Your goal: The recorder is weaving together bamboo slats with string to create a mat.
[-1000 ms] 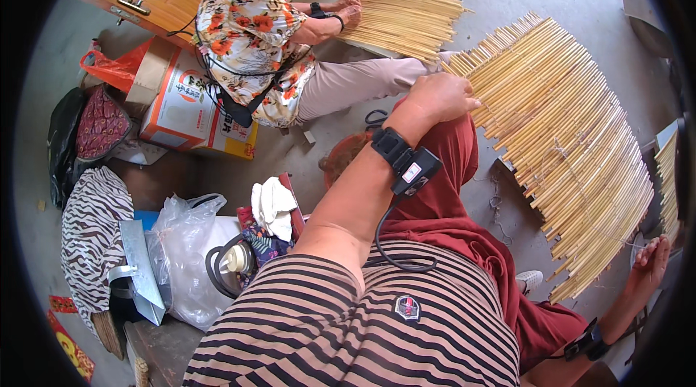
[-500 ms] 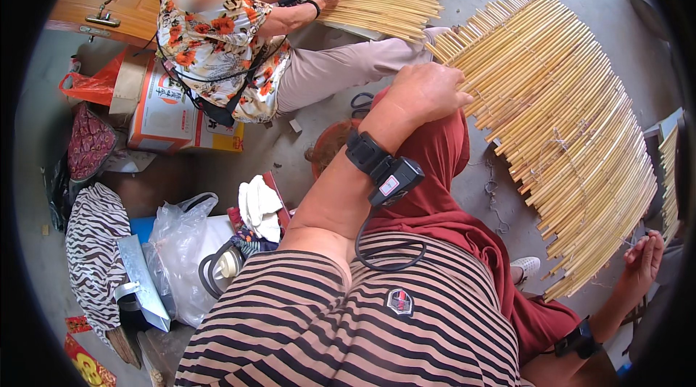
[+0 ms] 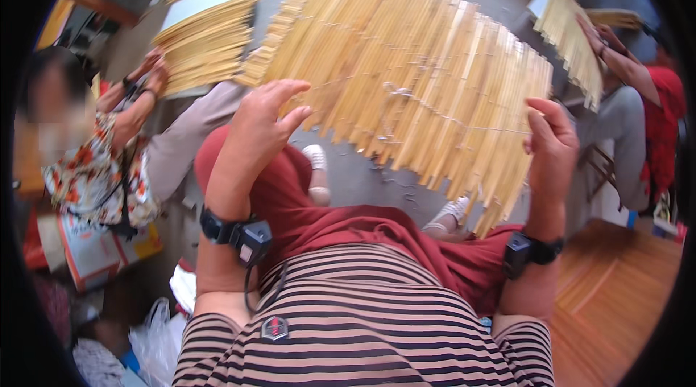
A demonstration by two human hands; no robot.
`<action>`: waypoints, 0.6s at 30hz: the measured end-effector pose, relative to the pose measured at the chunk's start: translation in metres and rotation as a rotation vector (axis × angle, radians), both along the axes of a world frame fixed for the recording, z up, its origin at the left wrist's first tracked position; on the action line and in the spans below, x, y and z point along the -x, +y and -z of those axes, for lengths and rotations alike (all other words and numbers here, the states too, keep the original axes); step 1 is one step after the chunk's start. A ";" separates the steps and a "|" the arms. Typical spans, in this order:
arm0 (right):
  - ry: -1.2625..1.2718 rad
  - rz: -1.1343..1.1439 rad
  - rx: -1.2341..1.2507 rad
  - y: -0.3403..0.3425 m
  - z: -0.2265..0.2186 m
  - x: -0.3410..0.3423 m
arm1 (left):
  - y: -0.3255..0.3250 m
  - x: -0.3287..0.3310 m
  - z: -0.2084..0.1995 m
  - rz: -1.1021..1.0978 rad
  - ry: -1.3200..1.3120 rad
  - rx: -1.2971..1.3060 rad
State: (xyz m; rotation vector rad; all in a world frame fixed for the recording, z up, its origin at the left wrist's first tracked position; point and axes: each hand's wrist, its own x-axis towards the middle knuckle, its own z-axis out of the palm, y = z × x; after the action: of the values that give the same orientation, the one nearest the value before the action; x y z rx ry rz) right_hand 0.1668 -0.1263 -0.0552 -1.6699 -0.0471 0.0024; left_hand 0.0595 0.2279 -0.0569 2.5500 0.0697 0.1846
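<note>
A mat of thin tan bamboo sticks lies spread in front of my knees, its sticks side by side with ragged ends. Thin white string crosses it, with a loose tangle near the middle. Over the mat's near left part is my left hand, thumb and fingers apart with nothing visible between them. At the right edge my right hand is closed, its fingers curled where the string runs up to it. Blur hides exactly how the fingertips grip the string.
At the left a person in a flowered top handles another stick mat. A person in red works at a further mat on the right. A brown wooden surface is at lower right, a cardboard box at lower left.
The view has swung to the right, bringing the person in red into it. My left hand has come away from the mat's left end and its fingers have opened.
</note>
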 end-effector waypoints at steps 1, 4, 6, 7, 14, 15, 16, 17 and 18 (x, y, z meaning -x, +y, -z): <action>-0.016 0.018 -0.046 0.000 -0.001 0.002 | -0.011 -0.007 -0.001 0.063 0.000 0.056; -0.020 0.020 0.020 -0.008 0.004 -0.001 | -0.041 -0.029 0.024 0.194 -0.030 0.077; 0.018 -0.079 0.213 -0.007 0.004 -0.003 | -0.059 -0.038 0.043 0.233 0.030 0.076; 0.026 -0.134 0.363 -0.006 0.007 -0.003 | -0.066 -0.039 0.053 0.240 0.100 0.069; -0.186 -0.528 0.891 0.012 0.041 0.011 | -0.090 -0.051 0.098 0.351 0.017 -0.135; -0.160 -0.602 0.956 0.017 0.041 0.013 | -0.090 -0.053 0.095 0.369 0.019 -0.154; -0.149 -0.630 0.962 0.019 0.043 0.014 | -0.091 -0.055 0.093 0.386 0.021 -0.173; -0.142 -0.625 0.963 0.018 0.047 0.016 | -0.093 -0.057 0.094 0.394 0.024 -0.171; -0.147 -0.630 0.975 0.020 0.051 0.016 | -0.093 -0.059 0.093 0.437 0.063 -0.194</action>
State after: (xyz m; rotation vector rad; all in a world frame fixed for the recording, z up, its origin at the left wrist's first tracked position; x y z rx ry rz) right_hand 0.1504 -0.1068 -0.1062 -2.5508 -0.7866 0.4388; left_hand 0.1188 0.1351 -0.1498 2.6884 -0.4993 -0.0623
